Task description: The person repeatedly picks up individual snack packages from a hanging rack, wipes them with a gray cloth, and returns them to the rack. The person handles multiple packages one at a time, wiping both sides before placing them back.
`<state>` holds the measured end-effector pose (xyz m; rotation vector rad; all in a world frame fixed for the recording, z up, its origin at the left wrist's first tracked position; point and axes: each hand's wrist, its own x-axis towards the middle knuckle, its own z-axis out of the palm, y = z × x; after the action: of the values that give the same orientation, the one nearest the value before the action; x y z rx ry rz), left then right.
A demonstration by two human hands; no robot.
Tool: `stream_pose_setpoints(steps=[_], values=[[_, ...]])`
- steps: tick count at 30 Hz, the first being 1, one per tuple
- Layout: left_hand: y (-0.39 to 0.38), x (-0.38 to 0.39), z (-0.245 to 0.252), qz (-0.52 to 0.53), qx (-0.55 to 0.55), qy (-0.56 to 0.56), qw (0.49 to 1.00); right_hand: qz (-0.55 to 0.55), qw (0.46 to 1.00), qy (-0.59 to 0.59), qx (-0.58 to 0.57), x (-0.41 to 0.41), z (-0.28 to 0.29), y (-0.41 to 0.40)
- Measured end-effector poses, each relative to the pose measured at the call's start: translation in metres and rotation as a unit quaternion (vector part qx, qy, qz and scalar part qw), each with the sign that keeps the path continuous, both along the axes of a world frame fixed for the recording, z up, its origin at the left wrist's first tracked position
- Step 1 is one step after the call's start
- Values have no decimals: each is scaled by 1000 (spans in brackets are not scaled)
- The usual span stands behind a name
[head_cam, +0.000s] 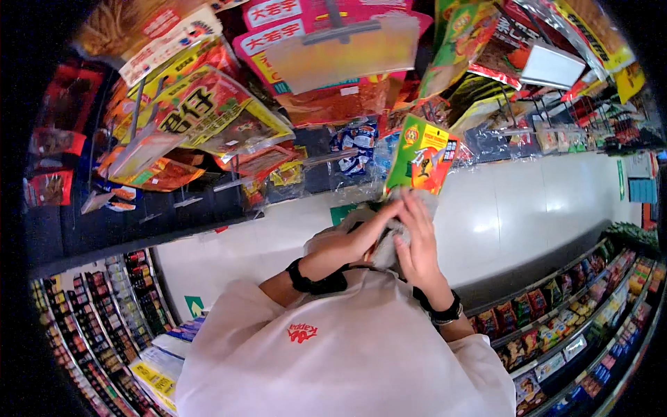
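Observation:
A green, yellow and orange-red snack pouch stands in front of the hanging display, its printed face towards me. Both my hands meet at its lower end, fingertips close together. My left hand reaches in from the left, its fingers partly hidden behind the right ones. Slightly blurred, my right hand has long straight fingers over the pouch's bottom edge and the thumb apart from them. Whether the left fingers grip the pouch cannot be told. A dark band circles my left wrist, and another my right.
Metal hooks carry a yellow-and-red snack bag, pink-topped packs and small blue packets. Price holders jut out between them. A pale floor lies below. Stocked shelves curve along the right and lower left.

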<state>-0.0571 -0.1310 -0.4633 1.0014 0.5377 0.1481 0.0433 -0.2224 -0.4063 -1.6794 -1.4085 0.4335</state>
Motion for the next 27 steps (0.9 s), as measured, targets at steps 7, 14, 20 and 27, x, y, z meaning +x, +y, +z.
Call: stream_pose_setpoints(steps=[7,14,20,27], values=[[13,5,71,-72,2,52,996,-67,998,-18,-4,10,3,23],[4,6,37,106,-230,-28,967,11,996,-82,-38,-6,8,13],[20,7,57,214,-334,-20,918,111,979,-150,-81,-15,10,-6],[27,3,46,189,-372,-101,903,26,992,-106,-56,-5,-20,-22]])
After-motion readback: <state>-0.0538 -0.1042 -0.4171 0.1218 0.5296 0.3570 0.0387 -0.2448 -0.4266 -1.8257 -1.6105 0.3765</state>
